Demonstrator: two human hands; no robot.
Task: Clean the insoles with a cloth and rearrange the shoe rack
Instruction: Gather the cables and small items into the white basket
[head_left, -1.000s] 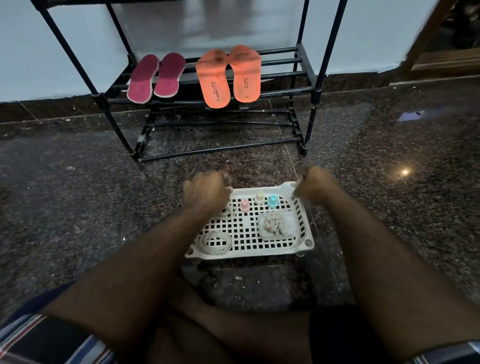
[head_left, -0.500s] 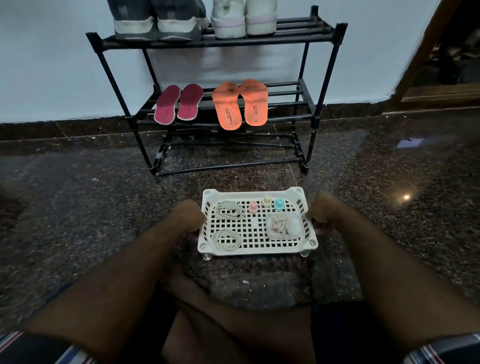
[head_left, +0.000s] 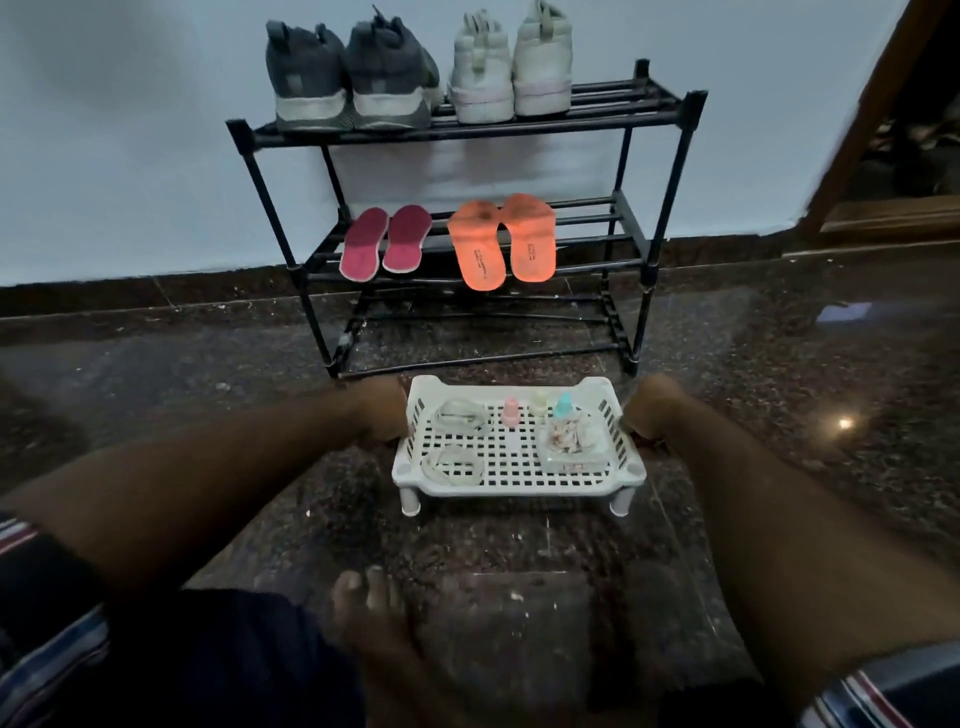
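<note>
- Left hand (head_left: 382, 410) and right hand (head_left: 652, 410) grip the white tray (head_left: 519, 486) by its side rims, fingers curled.
- Cloth (head_left: 569, 436) lies in the tray (right side).
- Pink insoles (head_left: 387, 241) and orange insoles (head_left: 501, 241) rest on the rack (head_left: 649, 270), middle shelf.

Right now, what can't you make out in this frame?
Head view only:
- Left hand and right hand: fingers hidden behind the tray walls, so the grip is unclear.
- Print on the orange insoles: too small to read.
- Crumpled thing in the tray's clear box: blurred, perhaps a cloth.
- Three small bottles: labels too small.
</note>
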